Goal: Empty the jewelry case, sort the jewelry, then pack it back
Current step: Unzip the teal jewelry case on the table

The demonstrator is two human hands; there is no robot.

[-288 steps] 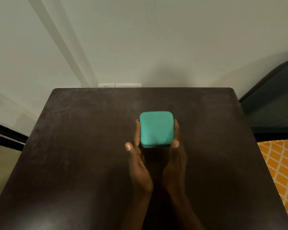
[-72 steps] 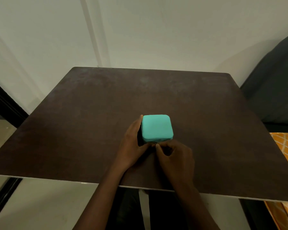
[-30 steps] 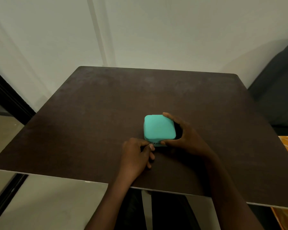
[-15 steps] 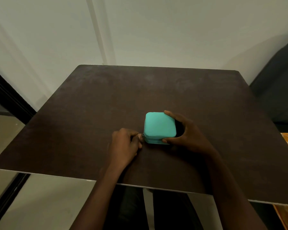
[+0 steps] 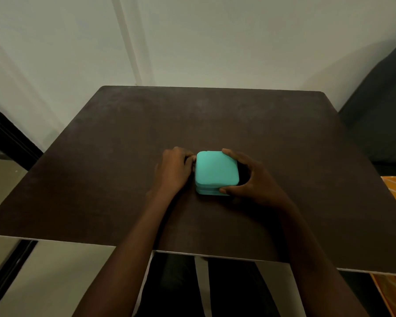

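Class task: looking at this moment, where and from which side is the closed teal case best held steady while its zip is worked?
Probably by its sides, from the right. The case is a low, rounded square lying flat on the table, so a hand can span it. The right hand does so, thumb on the near wall, fingers at the far corner, leaving the left wall free for the left hand.

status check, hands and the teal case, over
Right hand grips teal case from its right side. Left hand curled at its far-left corner, pinching something unclear. Lid down, nothing out. Table unobstructed.
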